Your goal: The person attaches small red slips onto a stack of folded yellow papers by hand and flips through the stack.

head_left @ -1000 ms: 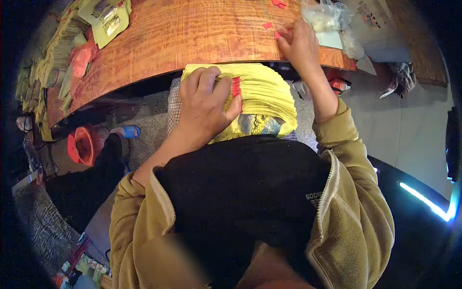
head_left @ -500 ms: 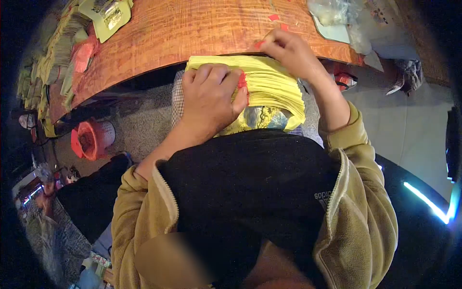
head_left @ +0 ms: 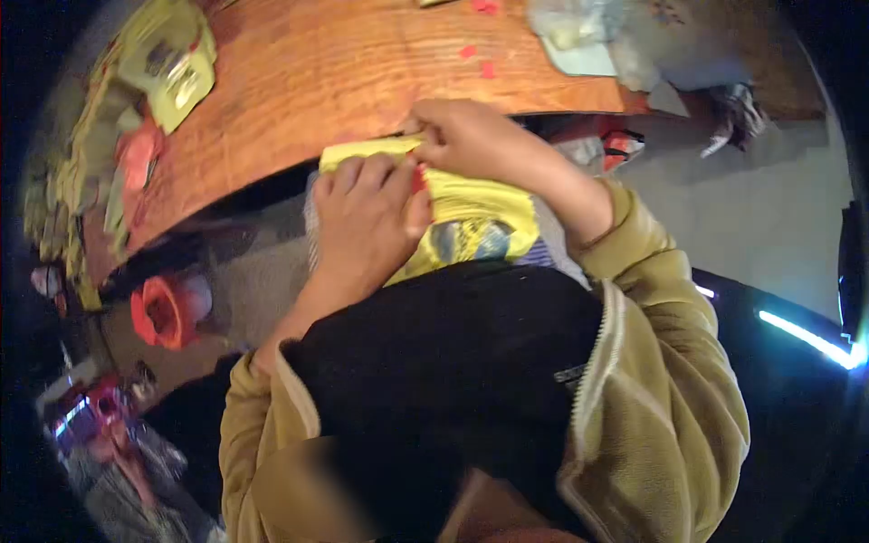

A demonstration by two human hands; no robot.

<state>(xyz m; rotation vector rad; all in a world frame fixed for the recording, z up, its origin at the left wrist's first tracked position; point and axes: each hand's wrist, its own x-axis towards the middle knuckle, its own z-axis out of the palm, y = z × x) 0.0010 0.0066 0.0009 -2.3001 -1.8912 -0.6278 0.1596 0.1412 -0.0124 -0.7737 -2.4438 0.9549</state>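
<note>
A thick stack of yellow sheets (head_left: pixel 484 201) with a printed panel at its near end lies in front of my body. My left hand (head_left: pixel 367 213) grips its left part, fingers curled over the top and thumb beside a row of red slips (head_left: pixel 418 179) along the layers. My right hand (head_left: pixel 471 140) is over the far part of the stack, close to the left fingers. Its thumb and index finger are pinched together at a small bit of red, largely hidden by the fingertips.
A wooden table (head_left: pixel 344 81) curves across the far side, with loose red slips (head_left: pixel 468 52) on it. Yellow printed pieces (head_left: pixel 186 90) lie at its left, plastic bags (head_left: pixel 575 27) at its right. A red basket (head_left: pixel 163 312) stands on the floor at left.
My right hand has moved left from the table edge to the stack beside my left hand, carrying the red slip. The left hand keeps its hold. The whole view has shifted and tilted.
</note>
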